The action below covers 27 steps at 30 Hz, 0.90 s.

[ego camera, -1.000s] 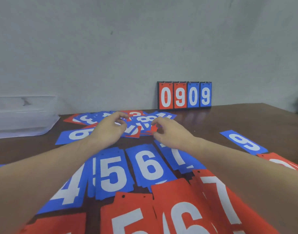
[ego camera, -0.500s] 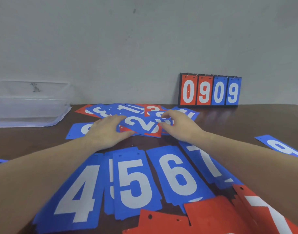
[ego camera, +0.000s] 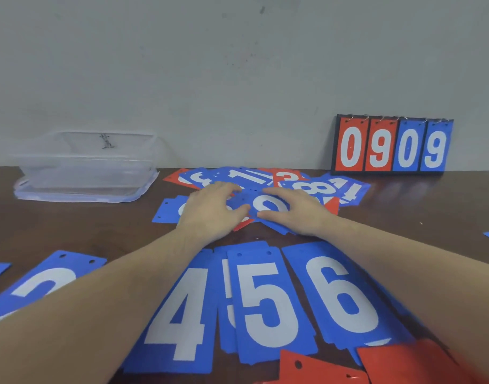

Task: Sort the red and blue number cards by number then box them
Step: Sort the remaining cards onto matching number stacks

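Brown table (ego camera: 404,217) | both hands (ego camera: 212,212) (ego camera: 296,214) flat on card pile (ego camera: 268,206), fingers relaxed | digits underneath hidden

A loose card pile (ego camera: 268,187) lay at frame centre, both hands (ego camera: 265,210) on it; a container (ego camera: 85,167) sat left, a scoreboard (ego camera: 393,146) upper right, rowed cards (ego camera: 268,303) at the bottom.

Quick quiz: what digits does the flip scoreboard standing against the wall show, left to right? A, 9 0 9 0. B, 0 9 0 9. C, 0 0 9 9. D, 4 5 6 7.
B: the red-and-blue flip scoreboard reads red 0, red 9, blue 0, blue 9.
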Each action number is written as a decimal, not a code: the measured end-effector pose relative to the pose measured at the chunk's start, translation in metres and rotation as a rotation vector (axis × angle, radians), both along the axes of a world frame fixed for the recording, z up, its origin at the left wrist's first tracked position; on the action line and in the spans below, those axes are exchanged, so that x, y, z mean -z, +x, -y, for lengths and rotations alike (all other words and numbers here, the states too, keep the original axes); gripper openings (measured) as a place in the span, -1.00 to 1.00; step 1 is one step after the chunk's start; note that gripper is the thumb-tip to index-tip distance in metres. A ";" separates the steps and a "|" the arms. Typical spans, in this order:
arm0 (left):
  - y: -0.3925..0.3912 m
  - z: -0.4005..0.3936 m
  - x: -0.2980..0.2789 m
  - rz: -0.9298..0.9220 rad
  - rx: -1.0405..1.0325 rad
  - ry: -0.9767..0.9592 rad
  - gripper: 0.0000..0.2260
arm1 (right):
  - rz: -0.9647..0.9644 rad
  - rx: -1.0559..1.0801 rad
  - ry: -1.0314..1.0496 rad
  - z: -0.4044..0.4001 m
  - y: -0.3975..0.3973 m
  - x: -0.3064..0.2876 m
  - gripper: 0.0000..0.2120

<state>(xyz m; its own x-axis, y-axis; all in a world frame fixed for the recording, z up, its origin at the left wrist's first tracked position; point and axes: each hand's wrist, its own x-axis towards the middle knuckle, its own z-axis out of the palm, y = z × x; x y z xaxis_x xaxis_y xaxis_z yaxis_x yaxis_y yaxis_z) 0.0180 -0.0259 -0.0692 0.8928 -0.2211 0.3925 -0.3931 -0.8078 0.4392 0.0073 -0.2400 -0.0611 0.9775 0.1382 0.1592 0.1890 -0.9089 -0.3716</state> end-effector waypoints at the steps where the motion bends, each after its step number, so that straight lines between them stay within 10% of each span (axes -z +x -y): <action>1: -0.001 0.000 -0.001 0.041 -0.074 0.030 -0.60 | 0.022 0.000 0.030 0.000 -0.001 0.001 -0.27; 13: -0.010 -0.003 -0.010 -0.205 -0.192 0.117 -0.50 | 0.276 0.039 0.107 0.001 -0.013 -0.004 -0.26; 19: -0.004 -0.015 -0.018 -0.244 -0.211 0.208 -0.43 | 0.124 0.111 0.402 0.006 -0.012 -0.007 -0.75; 27: 0.017 -0.030 -0.030 -0.326 -0.049 0.341 -0.47 | 0.172 0.182 0.525 0.008 -0.011 -0.007 -0.88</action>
<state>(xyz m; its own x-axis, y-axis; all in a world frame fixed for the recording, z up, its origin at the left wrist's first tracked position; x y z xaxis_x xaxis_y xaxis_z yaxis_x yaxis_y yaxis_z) 0.0347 0.0040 -0.0388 0.9699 -0.2434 0.0023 -0.2369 -0.9416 0.2394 -0.0035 -0.2481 -0.0541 0.9323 -0.1701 0.3192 0.1440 -0.6350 -0.7590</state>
